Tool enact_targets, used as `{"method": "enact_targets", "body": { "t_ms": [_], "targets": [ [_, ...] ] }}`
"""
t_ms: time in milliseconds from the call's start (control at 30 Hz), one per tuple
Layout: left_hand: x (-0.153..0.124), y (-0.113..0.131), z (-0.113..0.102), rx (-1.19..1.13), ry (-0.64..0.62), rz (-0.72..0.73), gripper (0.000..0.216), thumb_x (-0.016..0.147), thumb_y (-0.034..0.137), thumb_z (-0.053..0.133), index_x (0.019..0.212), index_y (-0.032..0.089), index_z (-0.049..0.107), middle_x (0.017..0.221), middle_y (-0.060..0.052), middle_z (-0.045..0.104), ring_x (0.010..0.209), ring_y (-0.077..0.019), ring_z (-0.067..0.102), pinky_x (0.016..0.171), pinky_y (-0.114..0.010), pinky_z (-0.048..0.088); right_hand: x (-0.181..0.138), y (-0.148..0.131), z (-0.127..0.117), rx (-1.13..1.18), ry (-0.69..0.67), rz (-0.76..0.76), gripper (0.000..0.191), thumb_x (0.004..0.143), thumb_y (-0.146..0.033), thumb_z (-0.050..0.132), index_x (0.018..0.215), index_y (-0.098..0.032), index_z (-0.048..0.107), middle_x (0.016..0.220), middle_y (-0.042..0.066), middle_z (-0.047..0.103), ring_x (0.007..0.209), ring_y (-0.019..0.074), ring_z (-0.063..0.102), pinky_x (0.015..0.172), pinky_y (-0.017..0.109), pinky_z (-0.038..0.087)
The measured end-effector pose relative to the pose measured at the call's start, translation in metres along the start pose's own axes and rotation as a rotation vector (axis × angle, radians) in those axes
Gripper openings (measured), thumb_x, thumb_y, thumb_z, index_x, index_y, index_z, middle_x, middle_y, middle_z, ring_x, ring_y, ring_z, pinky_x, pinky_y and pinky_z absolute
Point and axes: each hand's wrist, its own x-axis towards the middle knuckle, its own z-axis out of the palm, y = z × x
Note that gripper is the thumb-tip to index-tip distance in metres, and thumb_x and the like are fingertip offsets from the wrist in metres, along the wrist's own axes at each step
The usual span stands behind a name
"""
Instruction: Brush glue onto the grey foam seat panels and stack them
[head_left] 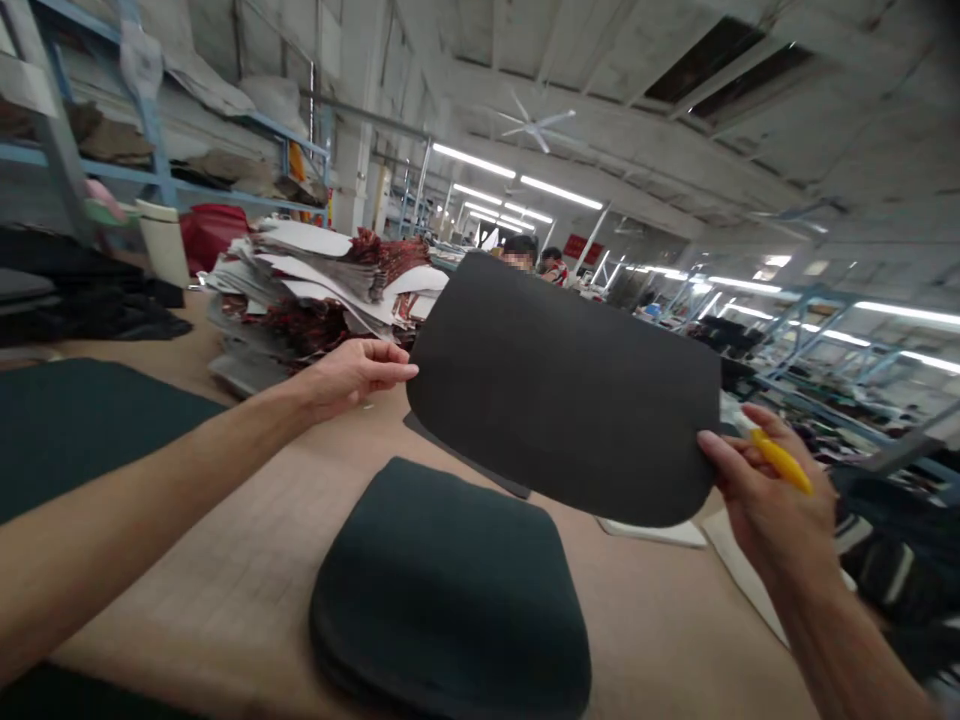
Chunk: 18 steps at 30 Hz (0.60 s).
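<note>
Stacked dark pieces lie on our surface; one panel is lifted, left hand pinching its edge, right hand gripping its corner and a yellow marker, marking seemingly pending.

A garment or fabric-cutting factory floor.

I stand at a long cutting table; stacked cut pieces pile at its far edge, blue shelving holds cloth, tube lights and a ceiling fan hang above other workers.

Ceiling tube lights are casting bright, even light, while beyond them the frame edges are bending and blurring.
</note>
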Motion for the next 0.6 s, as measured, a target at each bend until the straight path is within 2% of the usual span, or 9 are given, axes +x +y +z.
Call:
{"method": "enact_targets", "body": {
  "t_ms": [133, 200, 267, 367, 467, 600],
  "targets": [
    [-0.043, -0.031, -0.004, -0.022, -0.060, -0.181, 0.021, 0.056, 0.022, 0.074, 0.064, 0.013, 0.057, 0.068, 0.002, 0.058, 0.067, -0.0094, 0.052, 0.065, -0.020, 0.041, -0.055, 0.015, -0.021, -0.083, -0.088, 0.311, 0.073, 0.051, -0.033, 0.080, 0.117, -0.019, 0.052, 0.054, -0.008, 0.050, 0.044, 0.0048, 0.041, 0.041, 0.015, 0.033],
    [-0.063, -0.047, -0.007, -0.022, -0.065, -0.248, 0.023, 0.054, 0.023, 0.076, 0.063, 0.014, 0.056, 0.068, 0.001, 0.059, 0.067, -0.0112, 0.054, 0.065, -0.022, 0.043, -0.082, 0.027, -0.030, -0.090, -0.136, 0.459, 0.077, 0.051, -0.036, 0.079, 0.119, -0.018, 0.049, 0.055, -0.007, 0.052, 0.046, 0.0058, 0.043, 0.042, 0.016, 0.033],
    [-0.082, -0.059, -0.010, -0.013, -0.051, -0.292, 0.025, 0.052, 0.025, 0.076, 0.063, 0.015, 0.056, 0.069, 0.000, 0.059, 0.069, -0.0128, 0.055, 0.067, -0.024, 0.045, -0.102, 0.039, -0.036, -0.101, -0.173, 0.518, 0.078, 0.054, -0.039, 0.077, 0.122, -0.018, 0.045, 0.060, -0.006, 0.055, 0.052, 0.0084, 0.047, 0.046, 0.018, 0.036],
    [-0.101, -0.071, -0.013, 0.024, -0.010, -0.338, 0.028, 0.050, 0.029, 0.076, 0.062, 0.016, 0.054, 0.069, 0.000, 0.059, 0.070, -0.0149, 0.057, 0.069, -0.026, 0.047, -0.118, 0.053, -0.036, -0.255, -0.215, 0.442, 0.075, 0.058, -0.043, 0.073, 0.122, -0.016, 0.044, 0.062, -0.005, 0.055, 0.053, 0.0097, 0.047, 0.048, 0.020, 0.037],
    [-0.109, -0.082, -0.013, 0.071, 0.018, -0.371, 0.031, 0.049, 0.033, 0.075, 0.059, 0.017, 0.051, 0.068, -0.001, 0.059, 0.070, -0.0170, 0.058, 0.072, -0.030, 0.048, -0.124, 0.066, -0.032, -0.420, -0.277, 0.320, 0.069, 0.061, -0.042, 0.068, 0.121, -0.014, 0.046, 0.061, -0.005, 0.054, 0.052, 0.0111, 0.046, 0.049, 0.023, 0.038],
    [-0.110, -0.098, -0.011, 0.131, 0.015, -0.389, 0.031, 0.051, 0.035, 0.072, 0.061, 0.017, 0.049, 0.069, -0.001, 0.058, 0.072, -0.0178, 0.058, 0.073, -0.030, 0.048, -0.129, 0.088, -0.030, -0.450, -0.310, 0.283, 0.065, 0.063, -0.042, 0.064, 0.119, -0.014, 0.047, 0.062, -0.003, 0.056, 0.055, 0.0147, 0.052, 0.054, 0.027, 0.043]
  ]
}}
